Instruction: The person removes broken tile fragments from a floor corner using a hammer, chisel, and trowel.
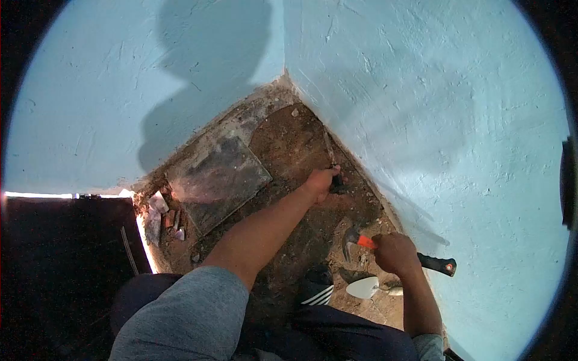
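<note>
My left hand (322, 182) is closed around the black handle of a chisel (329, 147), whose narrow metal blade points away from me along the foot of the right wall. Dirt and broken mortar lie under it. Nearer to me, my right hand (394, 254) grips a claw hammer (364, 241) with an orange neck and a black grip, its head turned to the left. A pointed trowel (363, 288) lies on the ground just below the hammer.
Light blue walls (373, 72) meet in a corner ahead. A grey floor tile (220, 180) sits along the left wall. Broken tile pieces (158, 204) lie by a dark door panel (66, 259). My striped shoe (316, 289) rests beside the trowel.
</note>
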{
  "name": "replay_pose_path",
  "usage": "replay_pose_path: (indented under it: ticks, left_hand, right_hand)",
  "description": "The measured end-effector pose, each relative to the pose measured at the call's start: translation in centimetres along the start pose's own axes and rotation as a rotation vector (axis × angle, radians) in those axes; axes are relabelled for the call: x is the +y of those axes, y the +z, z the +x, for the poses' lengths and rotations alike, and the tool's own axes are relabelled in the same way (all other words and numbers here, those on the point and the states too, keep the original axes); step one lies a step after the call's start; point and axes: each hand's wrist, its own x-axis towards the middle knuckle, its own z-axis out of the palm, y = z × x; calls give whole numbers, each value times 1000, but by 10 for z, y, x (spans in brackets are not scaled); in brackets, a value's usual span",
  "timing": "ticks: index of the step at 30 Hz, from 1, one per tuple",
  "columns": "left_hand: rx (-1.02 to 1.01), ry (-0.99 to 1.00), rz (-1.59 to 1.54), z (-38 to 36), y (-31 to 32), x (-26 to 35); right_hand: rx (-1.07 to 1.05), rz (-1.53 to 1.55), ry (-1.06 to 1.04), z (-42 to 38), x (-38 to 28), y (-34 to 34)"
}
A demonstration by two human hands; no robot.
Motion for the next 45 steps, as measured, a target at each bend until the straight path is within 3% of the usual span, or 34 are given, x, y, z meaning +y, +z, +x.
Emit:
replay_pose_path:
  ticks: [4, 8, 10, 12, 13, 14, 16, 20, 23, 25, 26, 28, 30, 32, 34, 37, 40, 43, 45]
  left_hand:
    - [-14, 34, 51, 5, -8, -8]
    - [36, 7, 107, 8, -5, -2]
    - [116, -12, 284, -30, 22, 24]
    - [123, -9, 302, -17, 20, 15]
    - [94, 11, 229, 33, -6, -9]
    - [70, 29, 153, 58, -23, -24]
    - [151, -16, 277, 13, 3, 11]
    - [191, 18, 262, -18, 22, 47]
    - [145, 58, 298, 31, -12, 28]
    - [105, 69, 141, 20, -8, 27]
    - [87, 73, 60, 15, -7, 25]
    - [171, 110, 360, -8, 7, 34]
    - [201, 123, 369, 1, 3, 39]
    - [183, 137, 88, 41, -17, 50]
    - [226, 190, -3, 27, -13, 67]
    - [460, 169, 70, -12, 6, 82]
    - [733, 253, 151, -30, 26, 51]
    - [656, 106, 162, -66, 44, 23]
    - [546, 259, 230, -83, 53, -6]
  right_hand:
    - [-15, -47, -115, -8, 4, 3]
    - [-192, -204, -227, 1, 9, 5]
    - [-166, -284, -276, 7, 5, -8]
    - [-99, -365, -235, 24, -2, -38]
    - [-65, -403, -213, 31, -7, -48]
    - [95, -325, -207, 34, -13, -50]
    - [414, -172, -195, 36, -21, -54]
    - [196, -276, -205, 19, -19, -53]
    - [11, -405, -278, 8, -7, -50]
    - [-117, -443, -317, 11, -5, -43]
    - [-95, -455, -269, 16, -7, -43]
    - [-62, -467, -169, 30, -19, -55]
    - [153, -341, -119, 57, -19, -47]
    - [360, -199, -86, 63, -21, -38]
    - [538, -32, -77, 49, -29, -23]
    - [345, 121, -5, 14, -24, -18]
    - [215, 252, 125, -5, -8, 16]
    - [275, 340, 228, -21, 19, 70]
    - [313, 430, 339, -38, 32, 95]
